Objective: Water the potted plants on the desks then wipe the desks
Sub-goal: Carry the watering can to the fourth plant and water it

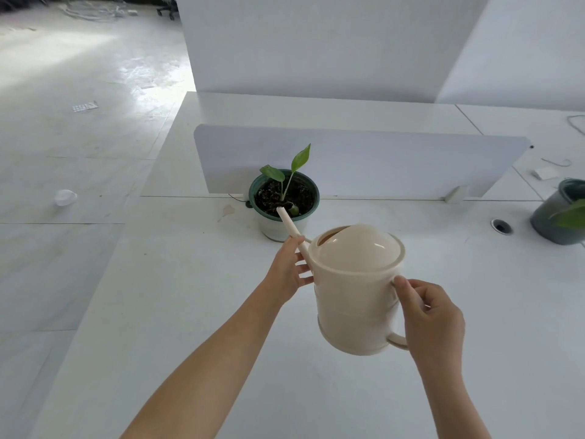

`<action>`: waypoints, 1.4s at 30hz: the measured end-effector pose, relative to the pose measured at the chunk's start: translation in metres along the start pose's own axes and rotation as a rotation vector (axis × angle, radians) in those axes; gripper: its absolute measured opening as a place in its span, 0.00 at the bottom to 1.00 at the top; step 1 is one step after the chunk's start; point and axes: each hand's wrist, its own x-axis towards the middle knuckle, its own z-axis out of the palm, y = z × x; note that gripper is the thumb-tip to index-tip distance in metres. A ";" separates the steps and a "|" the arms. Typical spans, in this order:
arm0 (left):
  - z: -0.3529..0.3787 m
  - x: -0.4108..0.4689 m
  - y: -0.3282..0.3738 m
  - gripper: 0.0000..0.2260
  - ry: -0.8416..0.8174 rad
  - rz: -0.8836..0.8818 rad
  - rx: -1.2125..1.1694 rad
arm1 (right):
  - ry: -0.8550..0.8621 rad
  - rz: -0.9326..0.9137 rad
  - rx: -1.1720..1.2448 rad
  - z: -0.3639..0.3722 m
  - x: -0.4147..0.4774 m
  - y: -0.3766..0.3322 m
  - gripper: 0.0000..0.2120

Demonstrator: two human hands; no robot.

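Note:
A cream watering can (356,293) hangs above the white desk (177,312), tilted toward a small potted plant (284,198) with a green rim, dark soil and two leaves. The tip of the can's thin spout reaches over the pot's near rim. My right hand (427,315) grips the can's handle. My left hand (286,270) holds the base of the spout where it meets the body. A second plant in a dark grey pot (558,217) stands at the right edge, partly cut off.
A low white divider panel (364,160) stands just behind the small pot. A round cable hole (501,226) sits in the desk near the grey pot. A stain (226,212) marks the desk left of the small pot. Floor lies to the left.

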 end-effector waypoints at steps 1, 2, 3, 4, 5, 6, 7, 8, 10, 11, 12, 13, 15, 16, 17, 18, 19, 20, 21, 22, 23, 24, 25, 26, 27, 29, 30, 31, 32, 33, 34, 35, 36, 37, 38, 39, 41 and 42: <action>0.002 0.001 -0.001 0.08 -0.006 -0.006 0.002 | 0.008 -0.006 -0.008 -0.001 0.001 0.001 0.14; 0.004 0.002 -0.002 0.07 -0.013 -0.013 0.004 | 0.014 -0.014 -0.011 -0.003 0.001 0.002 0.15; 0.007 0.003 -0.003 0.06 -0.019 -0.019 0.004 | 0.023 -0.019 -0.011 -0.004 0.002 0.002 0.15; 0.009 0.003 -0.003 0.05 -0.027 -0.025 0.005 | 0.030 -0.021 -0.010 -0.006 0.003 0.001 0.15; 0.012 0.004 -0.004 0.05 -0.034 -0.030 0.005 | 0.037 -0.022 -0.009 -0.008 0.004 0.001 0.15; 0.015 0.005 -0.004 0.05 -0.041 -0.035 0.005 | 0.043 -0.027 -0.005 -0.009 0.005 0.000 0.15; 0.017 0.007 -0.004 0.05 -0.048 -0.039 0.004 | 0.052 -0.033 -0.006 -0.011 0.006 0.000 0.16; 0.020 0.008 -0.003 0.05 -0.054 -0.041 0.005 | 0.058 -0.039 -0.007 -0.012 0.007 0.000 0.16; 0.026 0.010 0.000 0.05 -0.059 -0.039 0.009 | 0.069 -0.052 -0.007 -0.013 0.011 -0.002 0.17; 0.030 0.011 0.003 0.05 -0.059 -0.036 0.013 | 0.076 -0.062 -0.006 -0.013 0.013 -0.002 0.17; 0.033 0.011 0.006 0.06 -0.057 -0.031 0.018 | 0.083 -0.071 -0.006 -0.013 0.015 -0.004 0.17; 0.036 0.012 0.011 0.06 -0.055 -0.027 0.025 | 0.090 -0.079 -0.008 -0.013 0.017 -0.006 0.17; 0.043 0.013 0.020 0.07 -0.054 -0.023 0.037 | 0.101 -0.089 -0.010 -0.012 0.021 -0.011 0.17; 0.045 0.013 0.024 0.07 -0.056 -0.022 0.039 | 0.101 -0.094 -0.010 -0.012 0.023 -0.014 0.17; 0.047 0.014 0.027 0.08 -0.058 -0.023 0.039 | 0.098 -0.096 -0.012 -0.012 0.024 -0.016 0.18; 0.048 0.015 0.029 0.08 -0.060 -0.024 0.036 | 0.093 -0.096 -0.015 -0.012 0.026 -0.018 0.18; 0.048 0.016 0.030 0.08 -0.062 -0.026 0.033 | 0.090 -0.097 -0.017 -0.012 0.026 -0.019 0.18; 0.047 0.016 0.029 0.08 -0.062 -0.029 0.027 | 0.087 -0.096 -0.019 -0.011 0.026 -0.019 0.18; 0.046 0.017 0.028 0.08 -0.063 -0.033 0.020 | 0.086 -0.098 -0.023 -0.011 0.026 -0.019 0.18; 0.044 0.017 0.026 0.08 -0.063 -0.037 0.012 | 0.084 -0.102 -0.027 -0.011 0.026 -0.018 0.18; 0.041 0.016 0.024 0.08 -0.060 -0.039 0.003 | 0.080 -0.106 -0.027 -0.010 0.025 -0.017 0.17; 0.037 0.015 0.022 0.08 -0.053 -0.038 -0.004 | 0.072 -0.109 -0.022 -0.009 0.024 -0.016 0.17; 0.033 0.014 0.020 0.08 -0.046 -0.036 -0.009 | 0.065 -0.109 -0.016 -0.008 0.023 -0.015 0.17; 0.028 0.013 0.018 0.08 -0.041 -0.032 -0.011 | 0.055 -0.109 -0.012 -0.007 0.021 -0.014 0.17; 0.023 0.011 0.017 0.08 -0.036 -0.026 -0.012 | 0.045 -0.109 -0.011 -0.005 0.019 -0.015 0.17; 0.013 0.008 0.016 0.07 -0.022 -0.010 -0.016 | 0.025 -0.117 -0.016 -0.001 0.015 -0.016 0.17; 0.008 0.006 0.017 0.07 -0.013 -0.002 -0.018 | 0.015 -0.124 -0.023 0.002 0.013 -0.017 0.17; 0.003 0.005 0.019 0.07 -0.004 0.007 -0.017 | 0.002 -0.130 -0.031 0.004 0.011 -0.018 0.17; -0.001 0.003 0.021 0.07 0.002 0.017 -0.014 | -0.014 -0.135 -0.038 0.006 0.009 -0.019 0.17; -0.004 0.001 0.023 0.07 0.007 0.030 -0.011 | -0.032 -0.139 -0.042 0.008 0.006 -0.020 0.18; -0.007 -0.001 0.025 0.08 0.010 0.044 -0.011 | -0.048 -0.142 -0.044 0.010 0.004 -0.020 0.18; -0.009 -0.003 0.026 0.08 0.013 0.057 -0.009 | -0.062 -0.145 -0.043 0.011 0.001 -0.019 0.17; -0.011 -0.006 0.027 0.08 0.016 0.069 -0.007 | -0.072 -0.147 -0.039 0.011 -0.001 -0.018 0.17; -0.013 -0.009 0.027 0.08 0.020 0.077 -0.005 | -0.077 -0.151 -0.036 0.011 -0.003 -0.016 0.18; -0.015 -0.012 0.026 0.07 0.024 0.083 -0.002 | -0.079 -0.160 -0.034 0.010 -0.006 -0.014 0.18; -0.016 -0.015 0.023 0.07 0.026 0.081 0.001 | -0.081 -0.164 -0.034 0.009 -0.008 -0.012 0.18; -0.021 -0.021 0.015 0.07 0.023 0.068 0.005 | -0.086 -0.158 -0.031 0.006 -0.014 -0.006 0.18; -0.022 -0.024 0.010 0.07 0.020 0.058 0.007 | -0.089 -0.153 -0.033 0.004 -0.017 -0.002 0.18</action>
